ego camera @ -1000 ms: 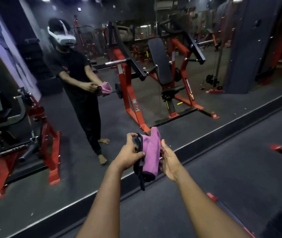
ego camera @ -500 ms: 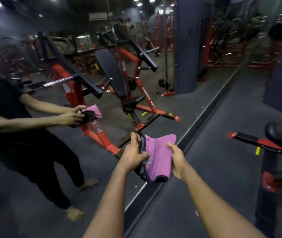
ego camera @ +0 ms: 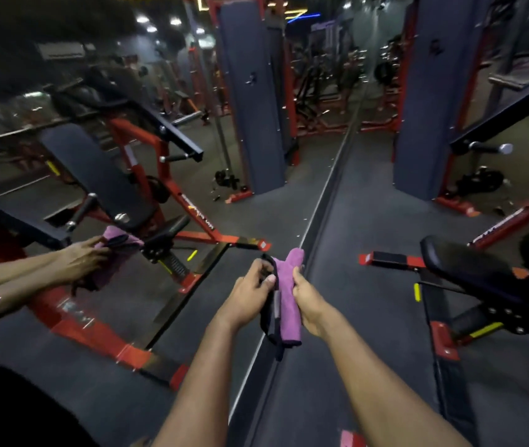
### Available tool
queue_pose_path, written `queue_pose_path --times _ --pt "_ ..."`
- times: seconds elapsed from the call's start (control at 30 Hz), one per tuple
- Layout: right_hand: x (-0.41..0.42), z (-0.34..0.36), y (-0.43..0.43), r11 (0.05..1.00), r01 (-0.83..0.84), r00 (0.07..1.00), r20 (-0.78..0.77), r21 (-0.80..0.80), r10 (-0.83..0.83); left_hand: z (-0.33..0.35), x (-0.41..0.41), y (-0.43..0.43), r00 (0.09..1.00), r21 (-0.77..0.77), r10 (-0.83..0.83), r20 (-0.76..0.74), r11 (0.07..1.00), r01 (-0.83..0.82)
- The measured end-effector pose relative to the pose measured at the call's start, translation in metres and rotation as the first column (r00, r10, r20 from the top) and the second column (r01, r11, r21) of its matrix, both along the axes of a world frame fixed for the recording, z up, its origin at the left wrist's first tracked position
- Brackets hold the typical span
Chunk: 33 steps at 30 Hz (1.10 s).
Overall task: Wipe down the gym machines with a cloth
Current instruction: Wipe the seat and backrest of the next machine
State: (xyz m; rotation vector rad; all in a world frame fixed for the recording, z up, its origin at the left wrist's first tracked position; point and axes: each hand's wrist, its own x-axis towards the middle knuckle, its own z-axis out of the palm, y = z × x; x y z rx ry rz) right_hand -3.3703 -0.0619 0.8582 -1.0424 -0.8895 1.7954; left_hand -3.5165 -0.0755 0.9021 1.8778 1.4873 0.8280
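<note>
The dark rubber floor [ego camera: 369, 333] takes most of the view and runs away toward the far end of the gym. On the left side a large wall mirror [ego camera: 240, 217] stands from the floor upward. It shows a second copy of the two forearms and of a red and black press machine with a long black back pad. A tall grey padded pillar [ego camera: 424, 108] stands on the right, well apart from the person.

Near the right edge is the real gym machine [ego camera: 514, 221] with a red frame, and its black seat pad [ego camera: 469, 269] is tilted and points toward the middle of the view. The machine is near the hands but does not touch them.

In the centre the purple cloth [ego camera: 287, 304] is held in the air above the floor, between the two hands, bunched into a narrow upright roll with one corner sticking up. The right hand [ego camera: 309, 301] grasps the cloth from the right side, with its fingers wrapped round the roll. The left hand [ego camera: 247, 298] is clenched round a black strap [ego camera: 268, 321] which lies against the left side of the cloth and hangs a little below it
</note>
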Motion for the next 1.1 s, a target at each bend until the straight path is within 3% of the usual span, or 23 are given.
queue_pose_path --times 0.23,0.37,0.43,0.53,0.7,0.9,1.1 --pt "0.067 0.001 0.092 0.984 0.178 0.972 -0.158 0.001 -0.175 0.008 0.073 0.118 0.995 0.013 -0.092 0.028 0.996 0.092" --pt "0.119 -0.014 0.134 0.931 0.362 0.932 0.005 0.039 -0.363 -0.004 0.104 0.188 0.977 -0.003 -0.206 0.055 0.979 0.206" --pt "0.145 -0.027 0.162 0.851 0.517 0.848 0.083 0.09 -0.524 -0.011 0.12 0.231 0.939 -0.036 -0.337 0.061 0.94 0.34" --pt "0.171 -0.033 0.189 0.785 0.616 0.776 0.124 0.066 -0.619 -0.01 0.151 0.283 0.879 -0.084 -0.477 0.025 0.875 0.477" --pt "0.202 -0.025 0.244 0.573 0.815 0.564 0.111 0.086 -0.818 -0.016 0.219 0.36 0.833 -0.067 -0.552 -0.041 0.833 0.549" --pt "0.261 -0.06 0.303 0.331 0.927 0.304 0.165 0.175 -0.938 -0.039 0.293 0.42 0.759 0.037 -0.65 -0.015 0.759 0.651" --pt "0.331 -0.05 0.358 0.176 0.982 0.163 0.161 0.064 -0.973 -0.05 0.389 0.505 0.628 0.073 -0.774 -0.08 0.623 0.778"
